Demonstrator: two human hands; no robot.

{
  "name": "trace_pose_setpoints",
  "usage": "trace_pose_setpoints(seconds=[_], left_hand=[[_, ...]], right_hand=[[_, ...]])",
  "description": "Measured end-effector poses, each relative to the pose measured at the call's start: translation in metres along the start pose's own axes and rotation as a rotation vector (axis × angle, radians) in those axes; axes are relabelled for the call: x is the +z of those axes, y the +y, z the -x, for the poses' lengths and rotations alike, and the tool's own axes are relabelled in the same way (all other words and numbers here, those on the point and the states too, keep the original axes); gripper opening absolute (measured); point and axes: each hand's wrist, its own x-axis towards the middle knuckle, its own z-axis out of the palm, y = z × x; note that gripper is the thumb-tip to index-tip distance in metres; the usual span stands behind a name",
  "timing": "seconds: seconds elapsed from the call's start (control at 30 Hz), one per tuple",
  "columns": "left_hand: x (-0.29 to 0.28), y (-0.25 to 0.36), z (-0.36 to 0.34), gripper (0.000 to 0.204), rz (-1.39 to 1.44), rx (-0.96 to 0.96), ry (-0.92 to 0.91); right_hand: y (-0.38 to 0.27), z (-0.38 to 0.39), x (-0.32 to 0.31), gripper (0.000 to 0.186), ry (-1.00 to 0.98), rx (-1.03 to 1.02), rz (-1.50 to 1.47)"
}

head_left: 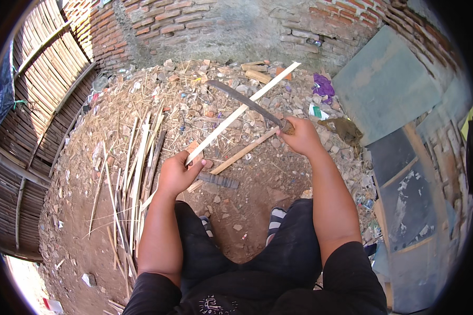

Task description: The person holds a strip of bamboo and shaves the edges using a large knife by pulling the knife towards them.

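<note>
A long pale strip of split bamboo or wood (225, 126) slants up and away to the right, its near end gripped by my left hand (174, 174). The thumb lies along the strip and the fingers wrap beneath it. My right hand (301, 137) is closed round the handle of a machete with a dark, slightly curved blade (235, 95). That blade points to the far left and crosses over the strip about midway; whether they touch I cannot tell. Below them a thicker light stick (243, 155) lies aslant on the ground, beside a dark ridged piece (220, 180).
Several long strips (142, 163) lie in a loose pile to the left of my legs. Rubble and shavings cover the ground up to a brick wall (205, 26). A bamboo wall (43, 84) stands left, a greenish board (386, 86) right, near purple cloth (323, 88).
</note>
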Motion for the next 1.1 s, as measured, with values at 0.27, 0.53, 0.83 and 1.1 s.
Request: trace_pose_setpoints(seconds=[0.27,0.53,0.83,1.1], left_hand=[[-0.001,0.008,0.002,0.049,-0.044,-0.042,-0.039],[0.001,0.003,0.001,0.051,-0.063,-0.052,-0.068],[-0.001,0.009,0.003,0.047,-0.045,-0.021,-0.015],[0.003,0.008,0.001,0.05,-0.088,-0.049,-0.071]], right_hand=[[-0.011,0.002,0.004,0.042,-0.065,-0.052,-0.018],[-0.035,0.01,0.017,0.033,-0.23,-0.33,0.121],[0.01,-0.001,-0.001,0.045,0.111,-0.005,-0.013],[-0.029,0.009,0.02,0.035,-0.15,-0.257,0.068]])
